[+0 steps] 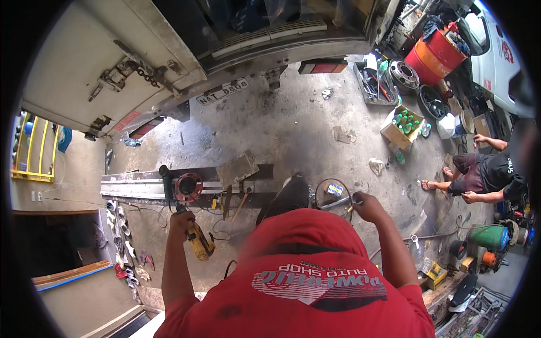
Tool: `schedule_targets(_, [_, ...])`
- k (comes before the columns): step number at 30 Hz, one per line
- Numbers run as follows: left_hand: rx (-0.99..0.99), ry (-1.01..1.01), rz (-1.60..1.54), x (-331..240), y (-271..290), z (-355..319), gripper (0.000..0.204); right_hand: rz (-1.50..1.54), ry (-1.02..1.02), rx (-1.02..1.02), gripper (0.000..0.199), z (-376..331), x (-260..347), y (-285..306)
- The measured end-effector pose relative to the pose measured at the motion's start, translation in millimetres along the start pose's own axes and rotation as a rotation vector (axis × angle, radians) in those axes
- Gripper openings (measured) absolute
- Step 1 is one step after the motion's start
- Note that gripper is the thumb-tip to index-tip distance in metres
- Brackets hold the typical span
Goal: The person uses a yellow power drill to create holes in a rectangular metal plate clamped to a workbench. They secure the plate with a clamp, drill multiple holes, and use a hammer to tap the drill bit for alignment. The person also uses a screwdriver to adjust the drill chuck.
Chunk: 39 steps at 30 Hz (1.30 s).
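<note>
Judged step: tool handling. Left hand [180, 221] wraps yellow power tool [199, 241] off metal panel's [132, 189] near edge; right hand [367, 207] curled, contents unclear. Next move calls for firm left grip.

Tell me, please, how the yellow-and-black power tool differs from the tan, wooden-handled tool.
The yellow-and-black power tool is held in the left hand; the tan, wooden-handled tool lies untouched. The power tool is chunky; the wooden-handled one is slim and straight. Both appear in the picture's left half.
</note>
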<state>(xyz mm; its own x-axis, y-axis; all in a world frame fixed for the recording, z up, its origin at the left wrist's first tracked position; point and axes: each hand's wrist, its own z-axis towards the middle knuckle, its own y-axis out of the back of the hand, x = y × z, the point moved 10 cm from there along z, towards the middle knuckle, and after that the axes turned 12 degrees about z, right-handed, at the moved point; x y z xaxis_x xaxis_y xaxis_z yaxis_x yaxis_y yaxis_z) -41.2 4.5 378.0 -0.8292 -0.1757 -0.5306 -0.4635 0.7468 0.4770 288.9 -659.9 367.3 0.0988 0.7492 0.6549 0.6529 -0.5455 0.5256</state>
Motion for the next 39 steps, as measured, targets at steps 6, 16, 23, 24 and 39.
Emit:
schedule_targets(6, [0.065,0.12,0.032,-25,-43,63,0.01,-0.136,0.118,0.273,0.046,100,122,8])
schedule_targets(16, [-0.105,0.214,-0.197,-110,-55,91,0.012,-0.438,0.731,0.515,0.046,321,470,3])
schedule_targets(23, [-0.252,0.014,-0.183,-113,-14,46,0.014,-0.5,0.864,0.574,0.047,420,722,-17])
schedule_targets(24, [-0.334,0.078,-0.293,-136,-19,22,0.026,-0.587,0.85,0.505,0.046,451,738,-15])
schedule_targets(39, [-0.73,0.442,-0.6,-116,-38,-89,0.011,-0.731,1.243,0.338,0.041,664,971,-175])
